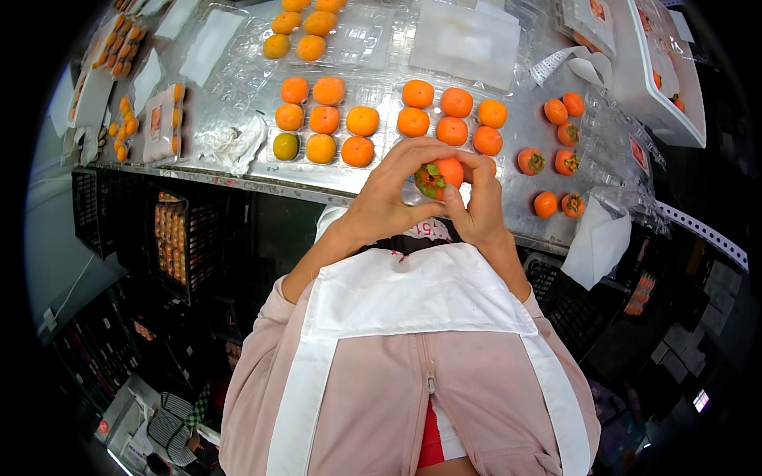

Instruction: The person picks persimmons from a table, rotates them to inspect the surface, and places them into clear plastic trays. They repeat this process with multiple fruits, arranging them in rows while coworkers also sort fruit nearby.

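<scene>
An orange persimmon (pixel 449 172) with a green leafy cap is held between both hands just over the table's front edge, its cap turned to the left. My left hand (pixel 386 187) curls around its left and far side, fingers closed on it. Against its right side press the thumb and fingers of my right hand (pixel 479 200). Just beyond the hands lie clear plastic trays (pixel 386 111) with persimmons set in rows, caps down. One fruit (pixel 286 146) at the left is greenish. Loose persimmons (pixel 566 163) lie to the right, several with caps showing.
A white bin (pixel 689 103) with more fruit stands at the far right. Near it are a curled label strip (pixel 591 67) and white cloth (pixel 597 242). A crumpled wipe (pixel 238 146) and packed trays (pixel 164 123) lie left. Black crates (pixel 208 238) sit below the metal table (pixel 214 176).
</scene>
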A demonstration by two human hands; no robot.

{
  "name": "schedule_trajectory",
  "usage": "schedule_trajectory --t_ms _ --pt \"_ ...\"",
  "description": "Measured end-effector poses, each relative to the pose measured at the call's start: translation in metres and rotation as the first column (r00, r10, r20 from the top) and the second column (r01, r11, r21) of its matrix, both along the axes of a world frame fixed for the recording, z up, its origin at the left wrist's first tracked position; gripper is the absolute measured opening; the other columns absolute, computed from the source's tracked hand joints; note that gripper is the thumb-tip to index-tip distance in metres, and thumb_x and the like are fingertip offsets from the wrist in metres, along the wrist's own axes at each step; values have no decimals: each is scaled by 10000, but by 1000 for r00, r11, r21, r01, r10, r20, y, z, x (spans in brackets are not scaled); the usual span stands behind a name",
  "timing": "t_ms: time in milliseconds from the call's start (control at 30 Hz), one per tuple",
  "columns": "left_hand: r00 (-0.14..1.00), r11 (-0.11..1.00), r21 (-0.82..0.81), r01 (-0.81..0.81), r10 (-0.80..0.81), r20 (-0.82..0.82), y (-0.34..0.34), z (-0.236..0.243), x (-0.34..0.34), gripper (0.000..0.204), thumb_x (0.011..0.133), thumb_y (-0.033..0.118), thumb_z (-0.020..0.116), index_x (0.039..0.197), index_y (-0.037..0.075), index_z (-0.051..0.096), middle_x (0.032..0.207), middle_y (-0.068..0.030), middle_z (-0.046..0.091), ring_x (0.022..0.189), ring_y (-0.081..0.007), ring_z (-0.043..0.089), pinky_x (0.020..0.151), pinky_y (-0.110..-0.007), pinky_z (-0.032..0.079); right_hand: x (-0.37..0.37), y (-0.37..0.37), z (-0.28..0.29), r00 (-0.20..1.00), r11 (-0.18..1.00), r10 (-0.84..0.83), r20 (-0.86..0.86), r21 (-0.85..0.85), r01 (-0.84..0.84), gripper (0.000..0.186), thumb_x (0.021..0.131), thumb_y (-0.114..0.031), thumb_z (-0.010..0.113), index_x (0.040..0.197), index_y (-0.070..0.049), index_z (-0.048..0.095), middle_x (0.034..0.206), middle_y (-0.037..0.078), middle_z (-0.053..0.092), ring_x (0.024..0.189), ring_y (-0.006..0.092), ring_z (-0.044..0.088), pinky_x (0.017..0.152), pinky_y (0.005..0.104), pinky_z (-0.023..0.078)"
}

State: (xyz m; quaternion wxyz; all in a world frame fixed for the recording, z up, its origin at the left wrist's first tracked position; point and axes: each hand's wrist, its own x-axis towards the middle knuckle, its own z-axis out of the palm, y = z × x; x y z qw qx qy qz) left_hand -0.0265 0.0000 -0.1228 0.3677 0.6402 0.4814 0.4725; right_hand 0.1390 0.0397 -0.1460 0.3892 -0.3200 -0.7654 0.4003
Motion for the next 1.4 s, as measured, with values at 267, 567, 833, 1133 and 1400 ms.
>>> schedule_trajectory --t_ms 267,567,833,1133,1400 --pt "998 999 -6 -39 38 -53 -5 -8 6 759 624 -53 749 1302 56 426 1168 -104 551 1062 -255 517 911 -351 426 -4 -2 -6 993 986 -78 -84 -156 64 276 868 -159 587 1015 31 450 828 173 631 726 219 655 642 290 505" --pt "986 997 75 19 -6 -167 -4 -9 8 757 633 -78 695 1323 64 419 1132 -120 506 1029 -294 491 835 -363 458 -4 5 7 999 900 -26 40 -434 41 295 901 -250 574 1032 0 485 804 184 640 731 235 658 618 306 479" --pt "994 998 12 -57 58 -88 -3 -7 7 731 584 -1 788 1250 65 497 1157 -117 501 1087 -266 503 893 -351 439 -6 0 0 999 884 -26 32 -466 38 451 984 -381 364 1076 7 574 789 198 630 685 303 639 602 326 473" --pt "998 997 -34 -68 68 -14 -2 -13 2 641 612 5 774 1200 56 525 1153 -106 523 1082 -253 520 906 -342 433 -5 3 4 999 836 -34 -26 -549 15 465 1012 -335 298 1094 16 591 778 70 611 569 94 515 529 243 435" --pt "986 1000 -28 -9 4 -168 -4 -11 1 692 617 -116 671 1256 43 458 1193 -117 507 1149 -283 468 954 -336 407 0 10 0 994 820 103 35 -569 -65 419 965 -365 445 1109 -4 600 810 41 629 669 89 538 616 239 449"
